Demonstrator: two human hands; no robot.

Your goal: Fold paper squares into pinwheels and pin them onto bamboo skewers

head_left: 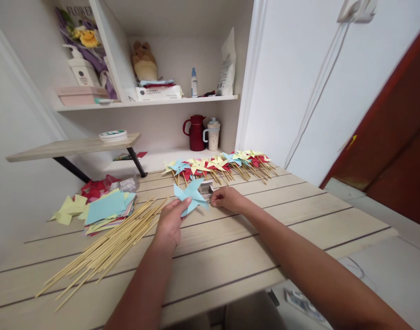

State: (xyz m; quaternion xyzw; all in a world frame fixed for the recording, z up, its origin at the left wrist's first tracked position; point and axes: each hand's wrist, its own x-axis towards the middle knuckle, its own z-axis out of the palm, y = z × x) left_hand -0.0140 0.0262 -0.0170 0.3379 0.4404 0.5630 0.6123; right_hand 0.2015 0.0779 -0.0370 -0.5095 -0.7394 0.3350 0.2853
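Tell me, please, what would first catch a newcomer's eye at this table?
The blue paper pinwheel held up by the left hand at the table's middle, the right hand beside it. Behind lies a row of finished pinwheels; at left, bamboo sticks and coloured paper squares.

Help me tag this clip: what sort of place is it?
Probably a room at home used for crafts: a wooden table, shelves with a red jug and plush toy, finished paper pinwheels.

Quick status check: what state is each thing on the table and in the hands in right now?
Blue pinwheel: folded, no stick, held by left hand.
Right hand: fingertips at small box, grip unclear.
Finished pinwheels: on sticks, lying in a row.
Bamboo sticks: loose, fanned out.
Paper squares: flat, stacked.
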